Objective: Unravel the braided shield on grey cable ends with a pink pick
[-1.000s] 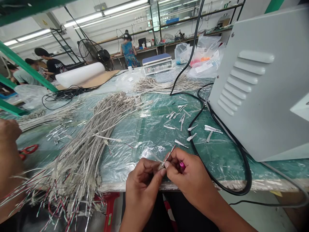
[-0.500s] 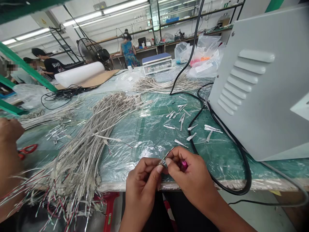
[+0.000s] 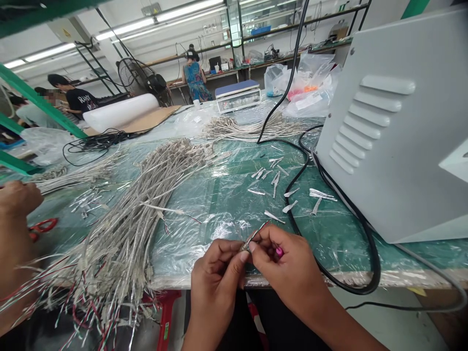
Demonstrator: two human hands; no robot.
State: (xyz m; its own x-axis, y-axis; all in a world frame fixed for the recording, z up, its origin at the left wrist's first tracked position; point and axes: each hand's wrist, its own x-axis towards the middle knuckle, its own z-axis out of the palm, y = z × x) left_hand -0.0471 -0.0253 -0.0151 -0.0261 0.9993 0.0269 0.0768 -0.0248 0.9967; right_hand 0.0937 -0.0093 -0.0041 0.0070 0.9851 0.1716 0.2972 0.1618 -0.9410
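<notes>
Just above the table's near edge, my left hand (image 3: 219,275) pinches the end of a thin cable between thumb and fingers. Thin wires (image 3: 253,237) stick out of that end, up and to the right, one dark red at its tip. My right hand (image 3: 283,265) is closed against my left one, its thumb and forefinger on the wires. A small pink tool end (image 3: 280,251) pokes out between its curled fingers; the rest of that tool is hidden. To the left lies a big bundle of grey cables (image 3: 146,195), with coloured wire ends hanging over the edge.
A large grey metal housing (image 3: 395,126) stands at right, a black power cord (image 3: 292,180) looping before it. Foil scraps (image 3: 276,183) lie on the plastic-covered table. At left are a co-worker's hand (image 3: 18,197) and red-handled scissors (image 3: 44,225). More cables (image 3: 248,127) lie behind.
The wires between my fingers now stand out more clearly, pointing up right, and my right fingers have shifted slightly along them. The co-worker's hand at left has moved a little to the right.
</notes>
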